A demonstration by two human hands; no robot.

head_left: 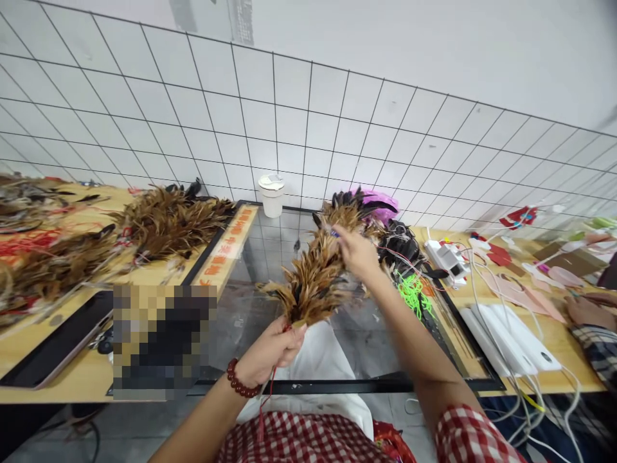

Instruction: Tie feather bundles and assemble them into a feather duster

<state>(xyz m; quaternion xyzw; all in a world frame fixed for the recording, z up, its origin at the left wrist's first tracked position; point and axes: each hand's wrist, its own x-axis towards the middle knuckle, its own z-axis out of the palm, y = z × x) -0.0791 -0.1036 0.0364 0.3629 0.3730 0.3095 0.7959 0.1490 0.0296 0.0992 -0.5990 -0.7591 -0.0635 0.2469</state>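
Left hand clamped on a feather bundle, right hand blurred at its upper stretch

The feather bundle slants nearer than the white lidded cup and to its right. The left hand, nearer than the cup, is closed around the bundle's lower end, hiding what it grips there; a red cord hangs below. The right hand, right of the cup, is against the feathers; motion blur leaves it unclear whether its fingers clamp them, and a small bluish thing at the fingertips cannot be made out.

Farther right of the cup, a purple bag is partly covered by dark feathers, and green strings show past the right forearm. Left of the cup lies a brown feather heap; nearer on that side, coarse squares mask whatever lies beside a phone. Far right of the cup, another person's hand and plaid sleeve are cut off by the edge.
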